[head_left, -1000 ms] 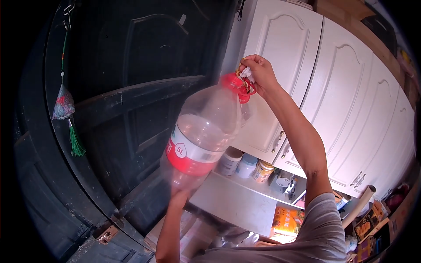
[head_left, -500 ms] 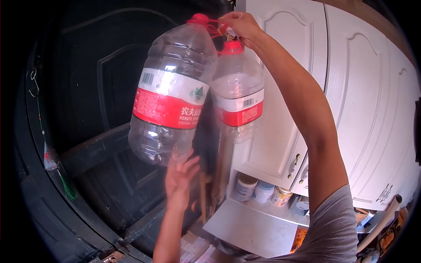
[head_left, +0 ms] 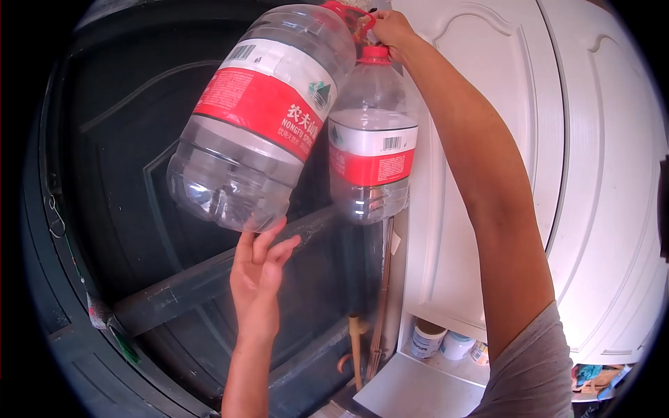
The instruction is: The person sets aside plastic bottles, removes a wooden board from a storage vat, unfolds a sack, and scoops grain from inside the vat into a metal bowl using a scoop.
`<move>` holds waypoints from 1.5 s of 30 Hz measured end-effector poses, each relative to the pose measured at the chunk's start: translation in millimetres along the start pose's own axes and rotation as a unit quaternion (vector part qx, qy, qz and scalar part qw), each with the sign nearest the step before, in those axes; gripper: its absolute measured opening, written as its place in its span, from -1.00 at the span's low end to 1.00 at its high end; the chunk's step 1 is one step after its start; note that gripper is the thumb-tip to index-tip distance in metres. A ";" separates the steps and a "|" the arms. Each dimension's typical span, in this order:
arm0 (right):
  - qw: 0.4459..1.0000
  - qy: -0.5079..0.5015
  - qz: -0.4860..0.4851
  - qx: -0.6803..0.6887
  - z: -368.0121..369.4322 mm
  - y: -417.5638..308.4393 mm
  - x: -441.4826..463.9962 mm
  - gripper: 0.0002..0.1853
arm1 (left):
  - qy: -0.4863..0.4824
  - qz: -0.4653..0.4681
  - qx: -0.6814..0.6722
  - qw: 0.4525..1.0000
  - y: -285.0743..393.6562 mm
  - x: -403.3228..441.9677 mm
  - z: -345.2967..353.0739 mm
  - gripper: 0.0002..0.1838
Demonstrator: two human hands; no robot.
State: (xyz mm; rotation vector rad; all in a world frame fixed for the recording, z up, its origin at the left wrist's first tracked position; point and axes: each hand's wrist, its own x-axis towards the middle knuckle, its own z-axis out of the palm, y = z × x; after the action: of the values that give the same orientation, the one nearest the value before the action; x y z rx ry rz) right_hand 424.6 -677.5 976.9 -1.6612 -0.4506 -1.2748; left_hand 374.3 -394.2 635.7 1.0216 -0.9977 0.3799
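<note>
A large clear plastic water bottle [head_left: 261, 108] with a red and white label hangs tilted, its base swung to the left. The fingertips of my left hand [head_left: 256, 279] touch its underside, fingers stretched and apart. At the top, my right hand [head_left: 391, 31] is closed around the red handle [head_left: 352, 15] by the bottle necks; some tangled strands there are too small to make out. Just below my right hand, a second clear water bottle [head_left: 373, 139] with a red cap hangs almost upright beside the first.
A dark panelled door [head_left: 174, 279] stands behind on the left, with a hanging ornament [head_left: 97, 311] at its edge. White cupboards [head_left: 467, 160] fill the right. Below them are several tubs [head_left: 426, 338] on a shelf, and wooden poles [head_left: 355, 348] lean in the corner.
The large bottle has tilted further, its base moving left and up with my left hand under it. The view has shifted, and the second bottle hangs straighter.
</note>
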 end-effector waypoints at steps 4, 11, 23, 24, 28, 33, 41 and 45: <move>0.999 -0.019 0.019 0.040 -3.7 31.4 11.8 -0.91 | 0.023 -0.022 0.025 0.999 -5.9 8.5 4.3 0.07; 0.998 0.006 0.023 0.058 10.6 129.9 59.0 -0.89 | -0.005 0.005 0.091 0.996 -29.4 26.2 -5.7 0.08; 0.992 0.096 0.004 -0.086 -18.7 174.5 146.2 -0.88 | 0.044 0.278 0.523 0.804 -95.7 39.7 -62.3 -0.74; 0.982 0.119 -0.009 -0.147 -21.4 175.1 157.8 -0.88 | 0.053 0.281 0.526 0.801 -96.6 40.8 -63.6 -0.74; 0.990 0.086 0.014 -0.112 -28.6 179.9 177.8 -0.89 | 0.043 0.254 0.543 0.799 -91.7 40.2 -65.1 -0.72; 0.983 0.031 0.023 -0.178 -34.3 185.9 195.2 -0.96 | 0.050 0.242 0.558 0.792 -91.6 48.9 -61.9 -0.73; 0.989 0.037 -0.057 -0.128 -24.3 164.2 147.1 -0.88 | 0.070 0.191 0.568 0.797 -90.3 50.4 -51.0 -0.74; 0.994 0.020 -0.088 -0.057 -11.6 176.9 137.5 -0.82 | 0.063 0.181 0.558 0.807 -83.9 48.6 -49.1 -0.74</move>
State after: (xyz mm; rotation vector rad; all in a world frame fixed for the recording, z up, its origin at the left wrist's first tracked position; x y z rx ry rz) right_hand 604.5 -805.1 1017.7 -1.7182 -0.5171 -1.4847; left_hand 481.9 -403.3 624.1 1.8142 -0.8042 1.4533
